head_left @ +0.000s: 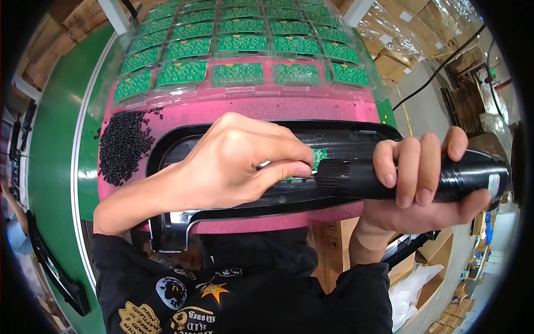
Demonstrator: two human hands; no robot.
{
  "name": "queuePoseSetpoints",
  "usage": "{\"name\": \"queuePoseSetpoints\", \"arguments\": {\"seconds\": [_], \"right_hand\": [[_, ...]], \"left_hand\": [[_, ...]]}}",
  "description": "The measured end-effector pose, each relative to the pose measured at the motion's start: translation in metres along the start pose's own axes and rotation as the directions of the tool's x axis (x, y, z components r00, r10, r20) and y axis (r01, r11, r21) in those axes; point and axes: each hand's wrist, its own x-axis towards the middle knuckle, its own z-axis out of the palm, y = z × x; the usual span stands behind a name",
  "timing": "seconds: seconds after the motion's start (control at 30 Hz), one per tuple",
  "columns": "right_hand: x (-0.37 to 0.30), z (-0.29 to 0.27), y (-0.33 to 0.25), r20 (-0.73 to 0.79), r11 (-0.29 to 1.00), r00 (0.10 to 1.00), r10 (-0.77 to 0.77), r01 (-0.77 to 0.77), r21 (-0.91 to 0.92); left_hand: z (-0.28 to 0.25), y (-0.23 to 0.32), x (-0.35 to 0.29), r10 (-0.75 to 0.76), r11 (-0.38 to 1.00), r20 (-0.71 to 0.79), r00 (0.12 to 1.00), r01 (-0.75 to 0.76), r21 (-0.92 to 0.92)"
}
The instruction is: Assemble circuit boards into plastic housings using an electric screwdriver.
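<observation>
My right hand wraps around a black electric screwdriver, which lies almost level and points left. Its thin bit reaches the fingertips of my left hand. Thumb and forefinger are pinched together there; what is between them is mostly hidden, though a small shiny piece shows. Beneath both hands is a long black plastic housing, open side up, on a pink foam mat. A green circuit board inside it is partly covered by my hands and the screwdriver.
A heap of small black screws lies left on the mat. Clear plastic trays holding many green circuit boards fill the far side. Cardboard boxes stand below the near edge. A black cable hangs at the right.
</observation>
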Motion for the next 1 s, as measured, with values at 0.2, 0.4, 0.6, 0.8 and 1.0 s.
{"name": "queuePoseSetpoints", "arguments": {"seconds": [0.2, 0.4, 0.6, 0.8, 1.0], "right_hand": [[-0.007, 0.003, -0.006, 0.055, 0.986, 0.993, -0.101, 0.107, -0.128], [-0.004, 0.002, -0.011, 0.125, 0.968, 0.975, -0.184, 0.202, -0.149], [-0.003, 0.004, -0.002, 0.130, 0.970, 0.975, -0.180, 0.198, -0.138], [-0.007, 0.000, -0.001, 0.118, 0.966, 0.979, -0.167, 0.187, -0.180], [-0.007, -0.001, 0.004, 0.130, 0.961, 0.977, -0.167, 0.191, -0.200]], "left_hand": [[-0.007, -0.005, 0.006, -0.195, 0.977, -0.117, 0.974, 0.182, -0.109], [-0.001, -0.010, 0.001, -0.182, 0.981, 0.033, 0.983, 0.183, -0.066], [0.001, -0.015, 0.000, -0.139, 0.985, 0.075, 0.987, 0.146, -0.095], [0.001, -0.016, -0.003, -0.131, 0.989, 0.073, 0.989, 0.135, -0.062], [0.000, -0.016, -0.002, -0.148, 0.988, 0.083, 0.985, 0.151, -0.030]]}}
